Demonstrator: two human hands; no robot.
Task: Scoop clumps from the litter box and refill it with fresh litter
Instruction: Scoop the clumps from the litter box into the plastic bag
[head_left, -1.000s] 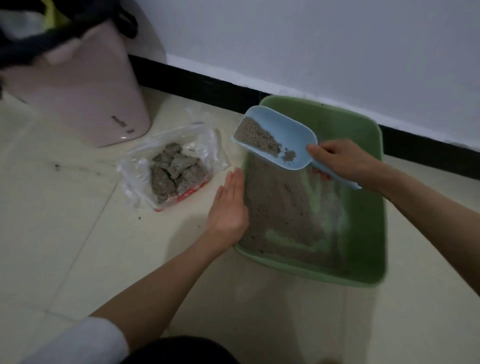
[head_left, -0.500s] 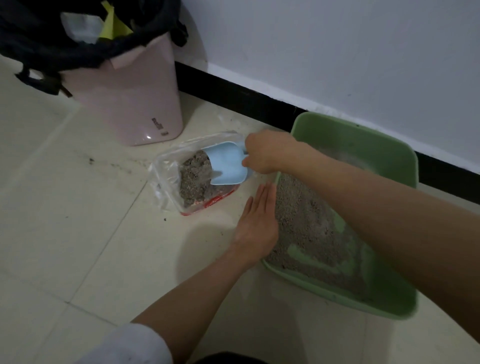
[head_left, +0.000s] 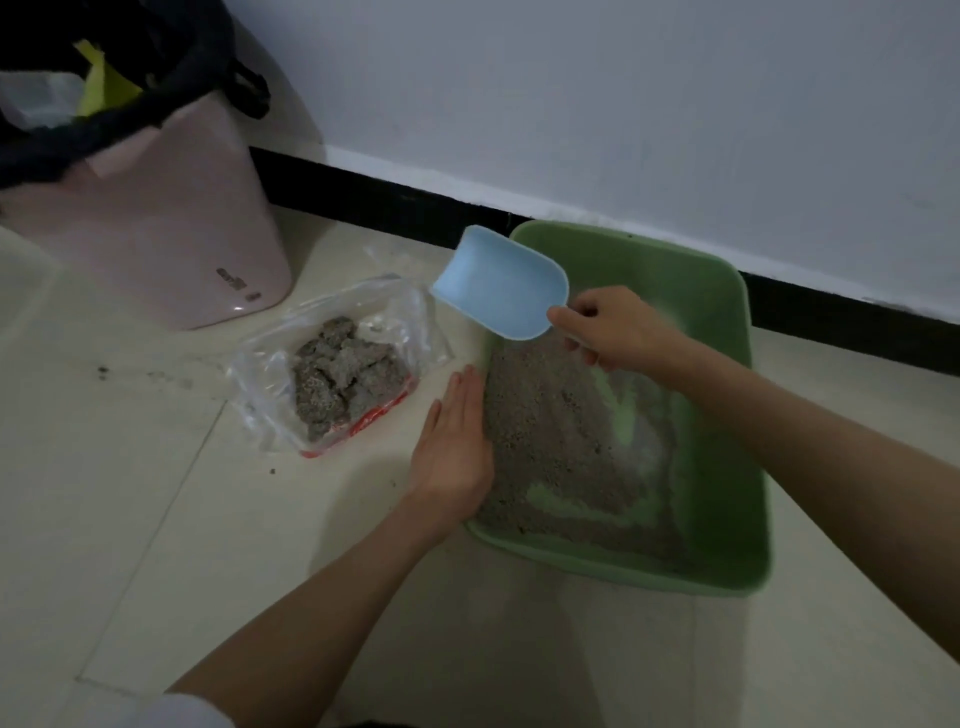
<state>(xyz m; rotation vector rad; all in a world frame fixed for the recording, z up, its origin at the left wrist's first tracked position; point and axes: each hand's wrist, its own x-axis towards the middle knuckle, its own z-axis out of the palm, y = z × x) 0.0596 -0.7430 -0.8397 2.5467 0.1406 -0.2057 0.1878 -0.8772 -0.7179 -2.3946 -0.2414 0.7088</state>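
Observation:
A green litter box (head_left: 727, 574) sits on the floor by the wall, with grey litter (head_left: 550, 431) spread thin so bare green shows through. My right hand (head_left: 613, 330) grips the handle of a light blue scoop (head_left: 501, 283), which is empty and held above the box's far left corner. My left hand (head_left: 454, 447) lies flat with straight fingers against the box's left rim. Left of the box lies a clear plastic bag (head_left: 270, 379) holding several grey clumps (head_left: 345, 371).
A pink bin (head_left: 150, 228) lined with a black bag stands at the back left. A white wall with a black skirting board (head_left: 374, 200) runs behind. Small litter specks lie on the pale floor tiles (head_left: 130, 493).
My right hand carried the loaded scoop left to the bag, tipped out its contents, and has brought the empty scoop back to the litter box. My left hand stayed on the rim.

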